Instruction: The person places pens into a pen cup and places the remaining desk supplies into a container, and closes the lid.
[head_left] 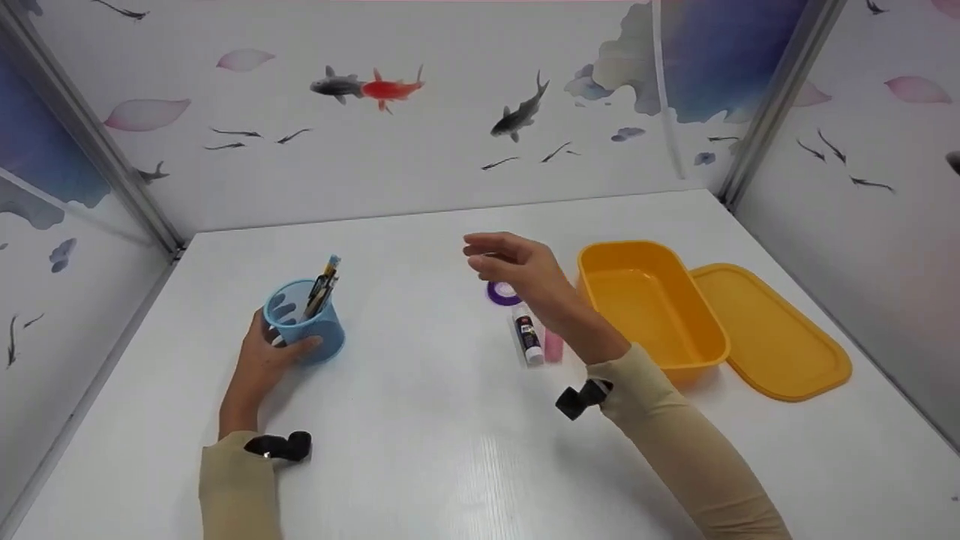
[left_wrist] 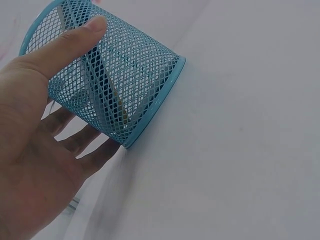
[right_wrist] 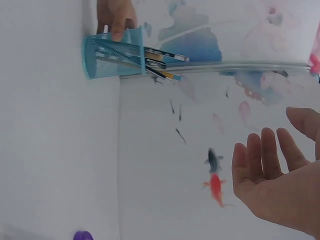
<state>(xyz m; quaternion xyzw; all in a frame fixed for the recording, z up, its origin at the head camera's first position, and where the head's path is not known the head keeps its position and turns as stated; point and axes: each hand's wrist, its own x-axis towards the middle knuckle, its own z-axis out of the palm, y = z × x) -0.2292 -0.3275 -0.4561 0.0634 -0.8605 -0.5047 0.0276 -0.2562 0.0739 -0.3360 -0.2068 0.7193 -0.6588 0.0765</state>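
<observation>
At the left of the table, my left hand (head_left: 264,356) grips a light blue mesh pen cup (head_left: 328,339), thumb on the near side and fingers around the far side. Several pens and pencils (head_left: 321,289) lean inside the cup. The left wrist view shows the cup's mesh wall (left_wrist: 135,60) between thumb and fingers. My right hand (head_left: 525,274) is raised over the table with nothing in it, its fingers loosely bent. Below it lie a purple tape roll (head_left: 503,294), a white glue stick (head_left: 528,337) with a dark label, and a pink object (head_left: 553,346) partly hidden by the right forearm.
A yellow plastic box (head_left: 649,300) stands at the right with nothing visible inside. Its flat yellow lid (head_left: 787,337) lies beside it, partly behind the box. White panels (head_left: 442,172) printed with fish and petals enclose the table at the back and sides.
</observation>
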